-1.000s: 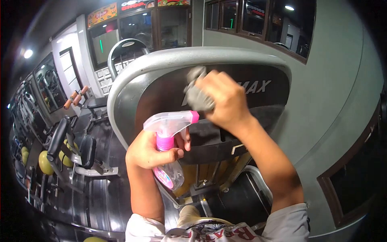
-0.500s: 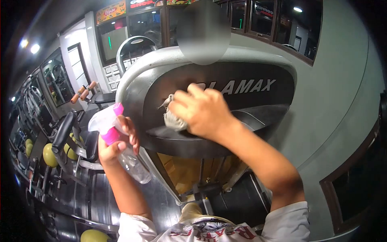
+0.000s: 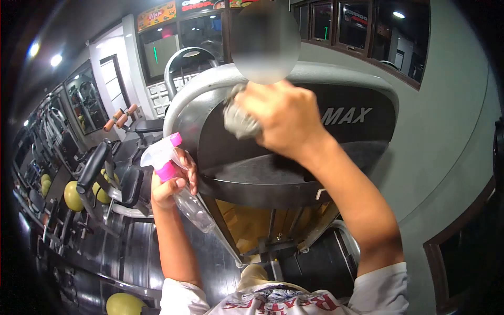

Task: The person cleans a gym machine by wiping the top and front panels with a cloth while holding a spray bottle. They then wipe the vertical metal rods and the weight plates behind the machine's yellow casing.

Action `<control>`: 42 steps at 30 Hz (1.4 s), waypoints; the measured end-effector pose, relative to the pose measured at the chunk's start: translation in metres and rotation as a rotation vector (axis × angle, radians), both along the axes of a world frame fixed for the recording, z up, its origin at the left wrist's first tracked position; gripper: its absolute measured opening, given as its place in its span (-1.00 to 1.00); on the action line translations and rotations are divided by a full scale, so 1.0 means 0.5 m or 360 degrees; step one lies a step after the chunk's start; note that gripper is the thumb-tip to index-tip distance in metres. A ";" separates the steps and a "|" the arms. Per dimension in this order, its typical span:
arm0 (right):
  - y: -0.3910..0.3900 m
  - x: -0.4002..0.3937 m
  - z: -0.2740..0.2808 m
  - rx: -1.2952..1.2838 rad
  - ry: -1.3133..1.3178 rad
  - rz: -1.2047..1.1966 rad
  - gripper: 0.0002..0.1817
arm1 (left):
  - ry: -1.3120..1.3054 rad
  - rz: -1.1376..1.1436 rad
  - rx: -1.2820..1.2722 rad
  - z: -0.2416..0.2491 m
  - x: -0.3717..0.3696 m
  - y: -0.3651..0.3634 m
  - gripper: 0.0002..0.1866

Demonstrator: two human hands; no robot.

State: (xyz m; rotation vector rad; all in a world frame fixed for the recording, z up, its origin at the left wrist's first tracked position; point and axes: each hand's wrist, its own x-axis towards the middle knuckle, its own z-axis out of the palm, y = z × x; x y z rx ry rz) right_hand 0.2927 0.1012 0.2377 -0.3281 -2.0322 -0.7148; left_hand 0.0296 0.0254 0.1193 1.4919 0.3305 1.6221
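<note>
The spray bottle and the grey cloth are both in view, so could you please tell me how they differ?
The spray bottle is see-through with pink parts, while the grey cloth is dull and opaque. The spray bottle has a set shape and is tilted; the grey cloth is bunched up. The left hand grips the spray bottle, the right hand the grey cloth. Both are held.

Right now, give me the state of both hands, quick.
Left hand: closed, holding the clear spray bottle by its upper part.
Right hand: closed, holding a bunched grey cloth at the machine's dark panel.
</note>
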 end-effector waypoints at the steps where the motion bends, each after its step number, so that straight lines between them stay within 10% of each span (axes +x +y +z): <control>1: 0.003 -0.001 0.007 -0.0048 0.0155 0.0077 -0.87 | -0.0032 -0.0020 -0.0011 -0.004 -0.001 0.002 -0.49; 7: -0.020 -0.050 -0.078 -0.0120 -0.0372 0.0135 -0.91 | -0.0066 -0.0067 -0.0015 -0.002 -0.003 0.003 -0.52; 11: 0.004 -0.015 0.007 -0.0060 0.0048 0.0107 -0.65 | -0.0088 -0.0128 0.0008 -0.014 -0.012 0.009 -0.50; 24: -0.005 -0.042 -0.008 0.0153 -0.0103 0.0153 -0.98 | -0.0140 -0.0232 0.0023 -0.028 -0.032 0.017 -0.51; 42: -0.017 -0.044 -0.013 0.0025 -0.0318 0.0028 -0.65 | -0.0118 -0.0106 0.0015 -0.032 -0.027 0.015 -0.51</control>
